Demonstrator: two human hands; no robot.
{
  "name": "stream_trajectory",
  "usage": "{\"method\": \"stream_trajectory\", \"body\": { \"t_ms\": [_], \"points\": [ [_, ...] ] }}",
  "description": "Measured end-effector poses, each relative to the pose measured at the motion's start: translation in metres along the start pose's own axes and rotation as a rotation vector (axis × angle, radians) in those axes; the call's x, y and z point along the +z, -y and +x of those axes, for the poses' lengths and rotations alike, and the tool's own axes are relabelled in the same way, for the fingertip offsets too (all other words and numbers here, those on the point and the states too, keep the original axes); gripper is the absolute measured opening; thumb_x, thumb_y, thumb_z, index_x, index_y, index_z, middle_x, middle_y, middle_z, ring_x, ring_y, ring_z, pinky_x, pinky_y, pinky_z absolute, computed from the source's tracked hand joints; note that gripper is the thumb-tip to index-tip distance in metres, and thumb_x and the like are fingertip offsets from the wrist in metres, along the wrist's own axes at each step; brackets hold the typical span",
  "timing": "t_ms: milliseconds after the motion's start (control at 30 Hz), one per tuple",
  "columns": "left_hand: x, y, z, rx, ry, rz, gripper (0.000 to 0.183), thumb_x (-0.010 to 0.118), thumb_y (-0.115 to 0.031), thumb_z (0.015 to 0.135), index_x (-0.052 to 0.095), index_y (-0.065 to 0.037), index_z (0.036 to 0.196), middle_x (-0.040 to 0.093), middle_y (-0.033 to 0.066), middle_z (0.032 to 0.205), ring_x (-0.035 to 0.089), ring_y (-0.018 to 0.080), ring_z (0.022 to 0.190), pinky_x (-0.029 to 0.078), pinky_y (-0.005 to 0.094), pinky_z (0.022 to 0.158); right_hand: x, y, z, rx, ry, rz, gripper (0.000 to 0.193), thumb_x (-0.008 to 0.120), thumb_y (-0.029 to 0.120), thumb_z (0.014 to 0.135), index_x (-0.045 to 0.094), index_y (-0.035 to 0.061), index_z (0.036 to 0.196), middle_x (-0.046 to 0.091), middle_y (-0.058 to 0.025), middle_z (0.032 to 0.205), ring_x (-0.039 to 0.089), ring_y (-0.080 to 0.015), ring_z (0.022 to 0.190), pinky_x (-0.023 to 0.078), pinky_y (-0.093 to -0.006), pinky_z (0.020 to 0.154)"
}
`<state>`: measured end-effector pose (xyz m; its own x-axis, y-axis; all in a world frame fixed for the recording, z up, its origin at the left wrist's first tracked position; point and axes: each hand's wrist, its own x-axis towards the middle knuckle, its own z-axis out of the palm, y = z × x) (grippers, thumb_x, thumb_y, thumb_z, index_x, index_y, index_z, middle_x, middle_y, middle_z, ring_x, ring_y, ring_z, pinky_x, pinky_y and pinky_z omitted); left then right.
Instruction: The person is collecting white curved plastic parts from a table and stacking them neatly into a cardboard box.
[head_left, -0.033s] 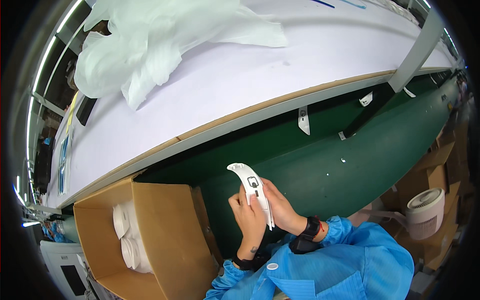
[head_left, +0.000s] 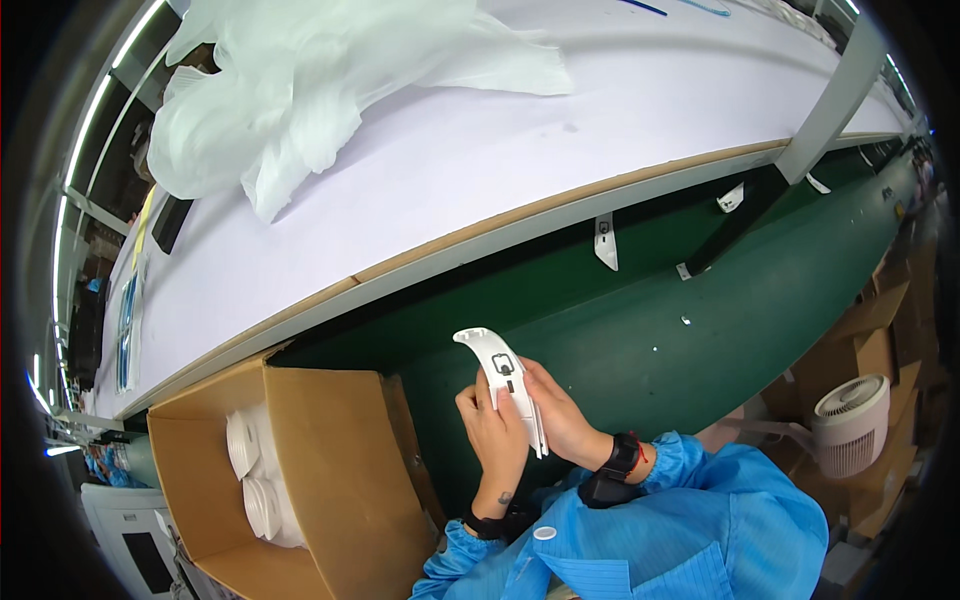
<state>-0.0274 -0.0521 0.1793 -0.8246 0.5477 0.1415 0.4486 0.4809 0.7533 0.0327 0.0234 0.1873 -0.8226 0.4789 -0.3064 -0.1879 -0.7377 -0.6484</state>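
Observation:
Between my two hands I hold a curved white plastic part (head_left: 497, 357) with a black outlined shape and a small dark slot on its face. My left hand (head_left: 494, 435) grips its lower left side, thumb lying on the face. The fingers of my right hand (head_left: 560, 412) are closed along its right edge. Its curved upper end sticks out above my fingers, and the narrow lower end shows between my palms. Parts of both hands' fingers are hidden behind it.
An open cardboard box (head_left: 345, 480) on my left holds stacked white parts (head_left: 262, 508). Ahead runs a white-topped workbench (head_left: 440, 190) with crumpled white plastic sheeting (head_left: 300, 90). Similar white pieces (head_left: 606, 243) lie on the green floor (head_left: 640, 350) beneath it. A fan (head_left: 850, 425) stands at right.
Almost nothing differs; my hands and the white part have shifted very slightly, with the same grip.

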Motion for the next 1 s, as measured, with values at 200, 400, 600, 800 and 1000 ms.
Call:
{"method": "stream_trajectory", "body": {
  "t_ms": [200, 400, 600, 800, 1000],
  "points": [
    [-0.007, 0.008, 0.006, -0.089, 0.245, -0.137, 0.043, 0.047, -0.017, 0.091, 0.043, 0.0, 0.13, 0.052, 0.022, 0.108, 0.056, 0.0347, 0.097, 0.046, 0.0405, 0.083, -0.014, -0.008, 0.006, 0.055, -0.072, 0.018, 0.037, 0.039, 0.019, 0.1, 0.036, 0.0047, 0.134, 0.052, -0.007, 0.12, 0.053, -0.0129, 0.108, 0.044, -0.0285, 0.093],
    [-0.004, 0.009, 0.007, -0.181, 0.28, -0.49, 0.052, 0.054, -0.01, 0.088, 0.035, -0.001, 0.136, 0.054, 0.0149, 0.116, 0.057, 0.0235, 0.102, 0.046, 0.0317, 0.086, -0.021, -0.01, 0.01, 0.023, -0.107, -0.017, 0.04, 0.048, 0.013, 0.096, 0.037, 0.0028, 0.132, 0.053, -0.0098, 0.116, 0.053, -0.0147, 0.106, 0.044, -0.0279, 0.089],
    [-0.012, 0.005, 0.019, -0.392, 0.354, -0.772, 0.054, 0.055, -0.015, 0.092, 0.03, -0.001, 0.137, 0.053, 0.0096, 0.112, 0.054, 0.0157, 0.103, 0.045, 0.0281, 0.086, -0.016, -0.011, 0.003, -0.116, 0.066, -0.63, 0.045, 0.053, 0.007, 0.091, 0.04, 0.0033, 0.133, 0.052, -0.0097, 0.121, 0.05, -0.0151, 0.112, 0.042, -0.0281, 0.093],
    [-0.008, 0.007, 0.015, -0.435, 0.293, -0.914, 0.054, 0.055, -0.018, 0.093, 0.03, 0.003, 0.136, 0.05, 0.0122, 0.115, 0.054, 0.0171, 0.103, 0.046, 0.0292, 0.086, -0.016, -0.007, 0.003, -0.2, 0.127, -0.591, 0.047, 0.058, 0.009, 0.087, 0.044, 0.005, 0.133, 0.05, -0.0125, 0.12, 0.055, -0.0201, 0.107, 0.045, -0.0298, 0.088],
    [-0.006, 0.006, 0.011, -0.529, 0.181, -1.264, 0.044, 0.053, -0.019, 0.093, 0.038, 0.0, 0.13, 0.054, 0.0113, 0.109, 0.057, 0.0179, 0.096, 0.048, 0.0296, 0.083, -0.01, 0.009, 0.005, -0.315, 0.187, -0.629, 0.05, 0.06, 0.009, 0.088, 0.042, 0.0045, 0.134, 0.051, -0.0117, 0.12, 0.056, -0.0192, 0.106, 0.046, -0.0291, 0.09]
  ]
}}
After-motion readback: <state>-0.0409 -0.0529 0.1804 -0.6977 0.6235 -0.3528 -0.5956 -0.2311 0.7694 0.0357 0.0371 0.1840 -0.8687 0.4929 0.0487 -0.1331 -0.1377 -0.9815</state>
